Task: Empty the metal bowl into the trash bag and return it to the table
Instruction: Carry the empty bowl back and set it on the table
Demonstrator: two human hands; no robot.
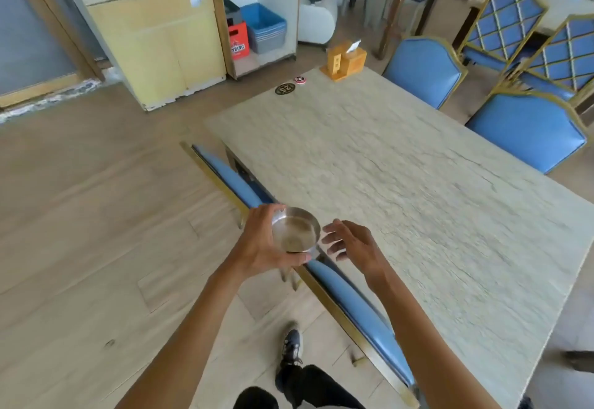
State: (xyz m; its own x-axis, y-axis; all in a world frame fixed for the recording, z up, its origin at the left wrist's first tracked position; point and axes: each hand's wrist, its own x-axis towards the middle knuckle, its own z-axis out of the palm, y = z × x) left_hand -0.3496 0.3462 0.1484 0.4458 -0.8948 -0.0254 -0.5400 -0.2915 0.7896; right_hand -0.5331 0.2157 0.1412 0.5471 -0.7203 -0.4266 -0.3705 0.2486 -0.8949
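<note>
A small round metal bowl [296, 230] is held upright in the air over the near left edge of the stone-topped table [418, 190], above a blue chair back. My left hand [263, 241] grips it from the left, thumb under its near rim and fingers around the far side. The bowl's inside looks bare apart from a dull smear. My right hand [350, 244] hovers just right of the bowl with fingers spread, not touching it. No trash bag is in view.
Blue chairs [424, 70] stand along both long sides of the table; one chair back [347, 299] lies directly below the bowl. A wooden napkin holder [345, 59] and two round coasters [285, 88] sit at the far end. A cabinet [154, 32] and shelving stand beyond.
</note>
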